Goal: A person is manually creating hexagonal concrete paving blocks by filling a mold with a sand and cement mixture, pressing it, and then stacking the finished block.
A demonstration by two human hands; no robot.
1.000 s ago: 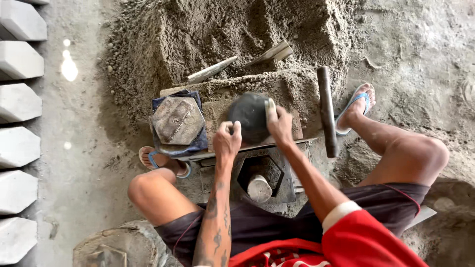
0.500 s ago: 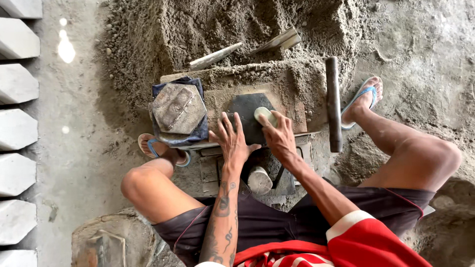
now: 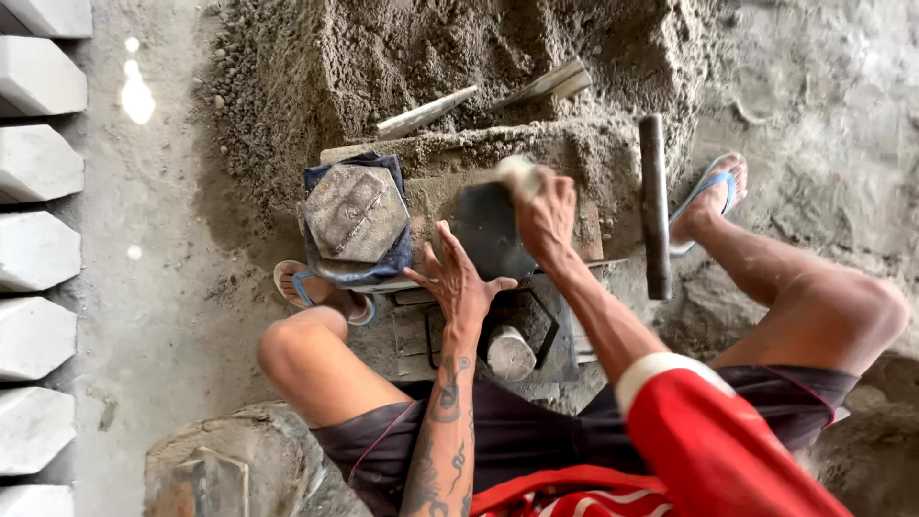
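Left hand lies flat and open, steadying the dark hexagonal metal mould. Right hand grips a pale rag, so it can wipe the mould's top.

sand heap at top | pale hexagonal blocks in a row at left | dark bar lying right | blue sandal beside it

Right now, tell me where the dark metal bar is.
In the head view, the dark metal bar stands on the right side, between the right hand and the foot in a blue sandal, against the sand pile.
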